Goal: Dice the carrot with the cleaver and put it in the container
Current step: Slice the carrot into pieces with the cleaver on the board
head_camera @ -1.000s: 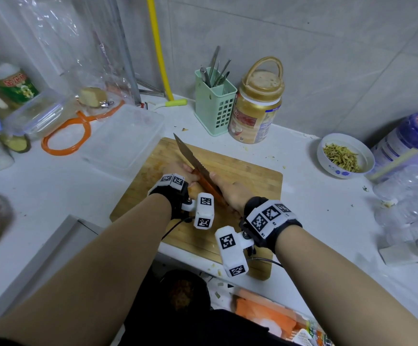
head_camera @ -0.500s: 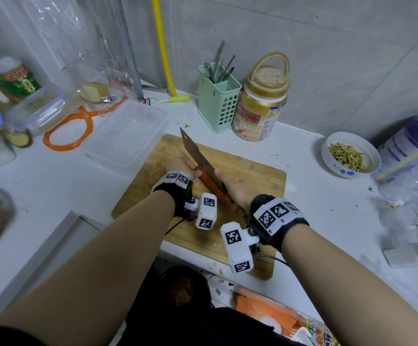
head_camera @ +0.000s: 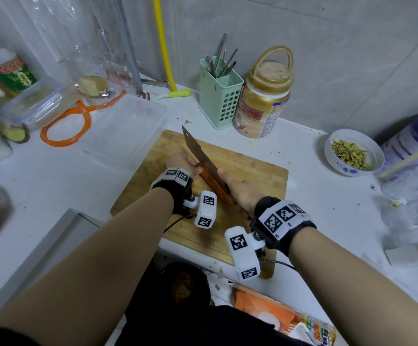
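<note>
Wooden cutting board sits mid-worktop. Carrot lies on the board, running near-to-far between the two hands. Left hand holds down the far-left end of the carrot, fingers curled over it; the exact grip is partly hidden behind the wrist marker band. Right hand is wrapped around the cleaver handle, blade edge down along the carrot, tip pointing far-left and raised a little above the board. Clear plastic container is just left of the board's far corner, touching or nearly touching it, can't tell which. Green utensil holder and a gold-lidded jar stand at the far wall behind the board. White bowl with chopped greenish bits sits to the right, well apart from the board. Orange ring lies on the worktop far left.
</note>
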